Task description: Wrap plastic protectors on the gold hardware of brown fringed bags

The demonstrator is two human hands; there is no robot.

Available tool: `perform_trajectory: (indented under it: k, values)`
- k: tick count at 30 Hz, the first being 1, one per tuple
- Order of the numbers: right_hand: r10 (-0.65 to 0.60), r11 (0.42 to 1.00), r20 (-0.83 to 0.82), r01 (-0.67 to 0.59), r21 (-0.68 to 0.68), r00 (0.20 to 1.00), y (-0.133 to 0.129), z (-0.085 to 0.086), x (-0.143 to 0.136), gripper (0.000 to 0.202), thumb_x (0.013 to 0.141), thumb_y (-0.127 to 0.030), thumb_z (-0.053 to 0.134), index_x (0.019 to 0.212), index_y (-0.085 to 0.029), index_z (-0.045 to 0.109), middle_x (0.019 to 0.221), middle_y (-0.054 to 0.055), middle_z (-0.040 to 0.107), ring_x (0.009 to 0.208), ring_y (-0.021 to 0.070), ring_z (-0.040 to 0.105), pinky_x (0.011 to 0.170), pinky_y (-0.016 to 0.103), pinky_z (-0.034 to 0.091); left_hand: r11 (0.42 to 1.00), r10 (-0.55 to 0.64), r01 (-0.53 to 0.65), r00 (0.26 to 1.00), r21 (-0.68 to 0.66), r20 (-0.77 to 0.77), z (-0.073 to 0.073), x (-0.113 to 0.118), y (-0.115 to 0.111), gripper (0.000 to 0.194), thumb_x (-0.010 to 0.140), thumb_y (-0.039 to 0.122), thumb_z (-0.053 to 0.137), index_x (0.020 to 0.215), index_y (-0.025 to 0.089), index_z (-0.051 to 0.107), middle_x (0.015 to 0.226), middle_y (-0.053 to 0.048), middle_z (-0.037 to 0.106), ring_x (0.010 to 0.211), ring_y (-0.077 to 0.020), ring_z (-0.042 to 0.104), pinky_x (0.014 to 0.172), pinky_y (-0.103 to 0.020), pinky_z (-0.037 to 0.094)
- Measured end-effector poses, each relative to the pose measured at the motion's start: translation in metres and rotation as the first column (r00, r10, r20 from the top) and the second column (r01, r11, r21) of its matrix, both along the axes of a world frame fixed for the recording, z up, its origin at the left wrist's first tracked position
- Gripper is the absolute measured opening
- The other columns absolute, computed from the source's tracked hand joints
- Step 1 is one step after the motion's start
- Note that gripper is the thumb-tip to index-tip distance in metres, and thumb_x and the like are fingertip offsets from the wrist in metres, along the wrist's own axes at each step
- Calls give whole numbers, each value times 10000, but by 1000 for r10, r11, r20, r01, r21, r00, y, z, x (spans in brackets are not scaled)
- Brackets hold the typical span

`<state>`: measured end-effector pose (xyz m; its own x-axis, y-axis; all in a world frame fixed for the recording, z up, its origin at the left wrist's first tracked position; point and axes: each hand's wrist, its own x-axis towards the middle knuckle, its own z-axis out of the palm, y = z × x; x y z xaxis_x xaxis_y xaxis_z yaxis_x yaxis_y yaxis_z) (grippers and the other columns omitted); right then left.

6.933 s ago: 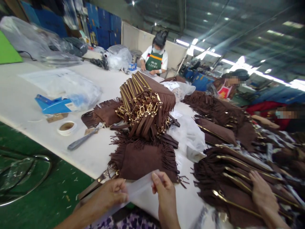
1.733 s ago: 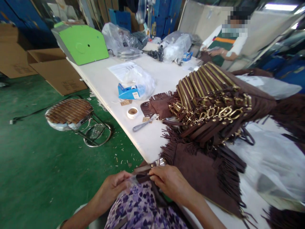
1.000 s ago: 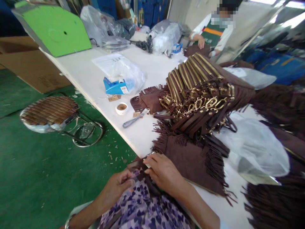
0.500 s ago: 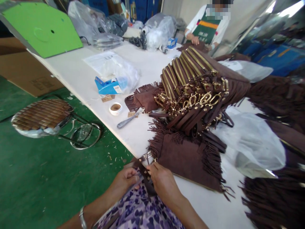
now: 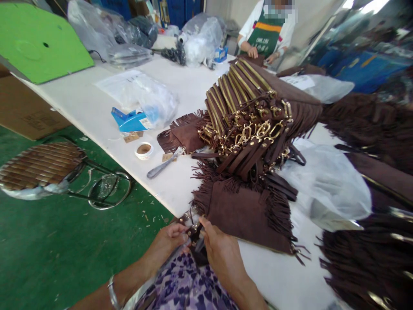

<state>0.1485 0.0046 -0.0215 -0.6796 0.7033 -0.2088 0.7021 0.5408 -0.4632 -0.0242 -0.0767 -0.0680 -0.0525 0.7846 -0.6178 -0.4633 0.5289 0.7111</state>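
Between the left hand (image 5: 167, 244) and the right hand (image 5: 220, 246), the strap (image 5: 191, 234) is dark brown, like the bag (image 5: 238, 211) just beyond them. Below them, the cloth (image 5: 190, 282) is pale purple — with dark, heart-like spots. Leftward the floor (image 5: 106, 245) is green, ahead the tabletop (image 5: 176, 187) white.

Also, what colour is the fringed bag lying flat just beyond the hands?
Dark brown; the fringed bag shows best in the head view, the only one.

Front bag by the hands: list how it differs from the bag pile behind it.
The front bag lies flat and single; the bag pile stacks many, rising higher. The front bag looks mostly plain brown, while the bag pile shows rows of gold zips. Both are dark brown and fringed.
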Motion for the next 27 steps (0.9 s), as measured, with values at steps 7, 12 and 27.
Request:
perform_trajectory:
  k: [7, 12, 27]
  values:
    - [303, 952, 140, -306, 2, 943, 34, 20, -9, 135, 933, -190, 497, 967, -247, 615, 826, 3, 739, 742, 168, 703, 582, 232, 377, 985, -126, 116, 990, 130, 68, 12, -5, 4, 395, 741, 487, 778, 902, 141, 676, 761, -53, 681, 622, -143, 599, 620, -248, 465]
    - [284, 958, 108, -287, 21, 953, 39, 17, -10, 166, 961, -202, 456, 878, -225, 599, 825, 4, 739, 744, 156, 700, 583, 232, 350, 980, -180, 186, 980, 70, -79, 9, -1, 2, 541, 833, 609, 609, 1108, 145, 644, 805, -93, 697, 683, -215, 647, 660, -321, 512]
    - [301, 954, 94, -299, -32, 949, 38, 19, -5, 237, 915, -112, 478, 1080, -203, 622, 971, 61, 738, 861, 189, 706, 699, 239, 488, 943, -275, 293, 953, 160, -127, 1, 3, 6, 819, 837, 527, 648, 1460, 136, 286, 790, -41, 615, 591, -157, 524, 560, -271, 408]
